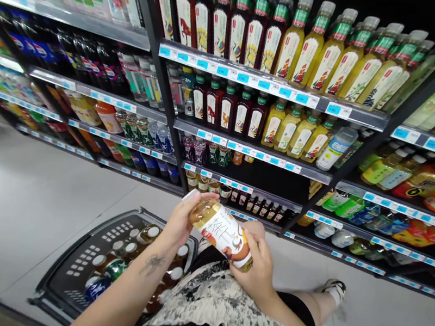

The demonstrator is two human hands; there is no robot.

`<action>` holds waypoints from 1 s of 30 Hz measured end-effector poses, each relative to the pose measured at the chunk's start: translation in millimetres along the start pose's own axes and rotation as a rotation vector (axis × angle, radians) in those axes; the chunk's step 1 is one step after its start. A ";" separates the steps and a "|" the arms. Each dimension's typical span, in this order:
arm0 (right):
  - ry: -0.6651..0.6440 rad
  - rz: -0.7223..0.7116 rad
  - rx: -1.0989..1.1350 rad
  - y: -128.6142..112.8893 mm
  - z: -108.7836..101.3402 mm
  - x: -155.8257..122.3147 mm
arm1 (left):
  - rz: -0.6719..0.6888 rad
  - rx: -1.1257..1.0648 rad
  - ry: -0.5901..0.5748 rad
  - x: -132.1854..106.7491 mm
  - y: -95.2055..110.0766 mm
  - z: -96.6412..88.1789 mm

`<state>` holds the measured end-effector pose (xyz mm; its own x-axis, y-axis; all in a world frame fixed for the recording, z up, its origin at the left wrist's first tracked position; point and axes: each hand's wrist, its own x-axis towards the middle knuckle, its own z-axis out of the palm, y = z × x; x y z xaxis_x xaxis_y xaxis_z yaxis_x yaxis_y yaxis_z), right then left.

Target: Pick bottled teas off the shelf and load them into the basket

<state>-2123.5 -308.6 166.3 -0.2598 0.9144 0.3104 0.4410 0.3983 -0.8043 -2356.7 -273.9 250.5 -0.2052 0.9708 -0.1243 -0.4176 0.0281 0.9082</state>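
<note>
I saw the left hand [183,218] wrapped around the capped end of a tilted bottle [226,235] of pale amber liquid, just below the middle of the frame, while the right hand [258,266] gripped its base end. At lower left I made out a dark basket [62,268] holding white-capped bottles [130,248]. Upper centre, a shelf [251,78] bore bottled drinks [326,53], some dark, others yellow.

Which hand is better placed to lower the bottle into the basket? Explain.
Probably the left hand: it holds the bottle at the top, nearer the basket; the right hand holds the base.
</note>
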 end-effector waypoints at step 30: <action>-0.139 0.986 -0.871 232.0 -32.7 5.4 | 0.726 0.696 0.151 49.7 -58.7 -7.4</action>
<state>-1994.5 -208.9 -2.0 0.4236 0.8515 -0.3092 0.8850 -0.4618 -0.0593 -2349.0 -229.1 188.1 -0.3339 0.7693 0.5446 0.4510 -0.3770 0.8090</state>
